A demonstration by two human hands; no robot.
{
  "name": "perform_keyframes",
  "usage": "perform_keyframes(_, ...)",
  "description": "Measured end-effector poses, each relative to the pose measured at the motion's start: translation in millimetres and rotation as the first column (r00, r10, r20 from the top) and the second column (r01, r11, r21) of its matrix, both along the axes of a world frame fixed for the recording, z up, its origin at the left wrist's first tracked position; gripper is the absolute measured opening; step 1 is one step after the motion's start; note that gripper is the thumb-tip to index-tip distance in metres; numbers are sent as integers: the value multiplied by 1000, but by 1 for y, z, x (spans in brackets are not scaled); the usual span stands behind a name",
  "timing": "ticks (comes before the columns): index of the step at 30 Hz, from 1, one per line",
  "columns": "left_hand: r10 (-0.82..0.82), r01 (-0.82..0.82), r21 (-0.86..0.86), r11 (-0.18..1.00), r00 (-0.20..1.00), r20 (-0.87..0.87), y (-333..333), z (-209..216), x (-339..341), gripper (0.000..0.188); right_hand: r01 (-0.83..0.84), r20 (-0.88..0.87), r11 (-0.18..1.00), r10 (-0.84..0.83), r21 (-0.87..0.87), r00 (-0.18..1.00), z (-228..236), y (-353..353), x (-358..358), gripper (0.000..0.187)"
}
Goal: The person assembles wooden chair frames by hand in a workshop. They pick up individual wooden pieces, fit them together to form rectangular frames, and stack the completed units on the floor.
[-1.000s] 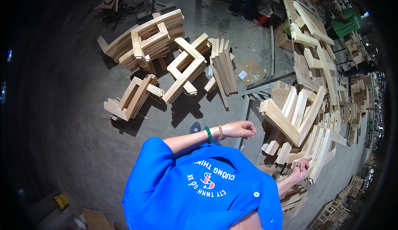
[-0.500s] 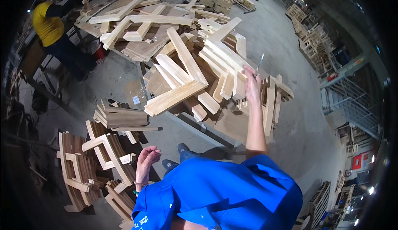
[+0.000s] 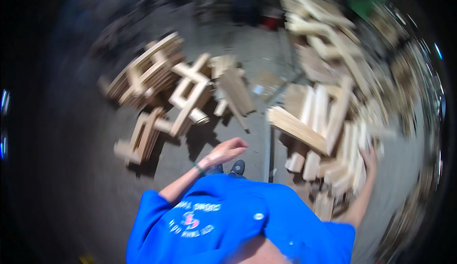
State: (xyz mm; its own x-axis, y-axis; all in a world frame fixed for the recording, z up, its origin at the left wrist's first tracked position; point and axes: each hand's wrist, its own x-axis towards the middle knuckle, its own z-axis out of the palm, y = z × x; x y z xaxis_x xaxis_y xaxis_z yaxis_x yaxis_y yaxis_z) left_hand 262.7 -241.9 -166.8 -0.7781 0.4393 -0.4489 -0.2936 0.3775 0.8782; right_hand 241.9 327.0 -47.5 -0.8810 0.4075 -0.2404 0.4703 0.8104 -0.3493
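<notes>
Left hand [image 3: 226, 151] free, right hand [image 3: 370, 161] at the pale stack [image 3: 352, 154]

The view has swung round since half a second ago: the wood on the floor [image 3: 100, 183], then at lower left, now spreads across the upper left, and blur softens every edge.

Farthest left lie curved wooden frames [image 3: 147, 76] in a layered heap, with a blocky bundle [image 3: 143, 138] below. Next come square-cornered frames [image 3: 193, 100] around a rectangular gap, then a sheaf of flat, brownish slats [image 3: 235, 90].

The left hand, fingers loosely bent, hangs above the floor, apart from the wood as before; a green bracelet [image 3: 197, 168] rings its wrist.

Past a straight grey metal bar [image 3: 268, 154], a thick beam [image 3: 300, 131] with streaky grain slants beside smooth, squared lengths. Above, a counter [image 3: 314, 69] carries angled pieces. The pale stack's long parallel edges end at the right hand, on their outer side. Earlier a slim tool showed in its fingers; now blur hides that, and whether they clamp the wood or merely touch it cannot be told.
</notes>
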Motion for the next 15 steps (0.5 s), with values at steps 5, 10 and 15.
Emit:
perform_keyframes(5,185,-184,26,983,982,-36,-8,-38,55,36,-139,-129,988,146,67,981,-23,15,22,70)
perform_keyframes(10,318,-315,71,946,948,-31,15,-53,47,36,-104,-225,986,73,-131,972,14,38,-20,70)
perform_keyframes(15,406,-403,54,913,912,-52,31,-46,46,34,-411,-419,896,313,-169,853,23,-30,-39,72)
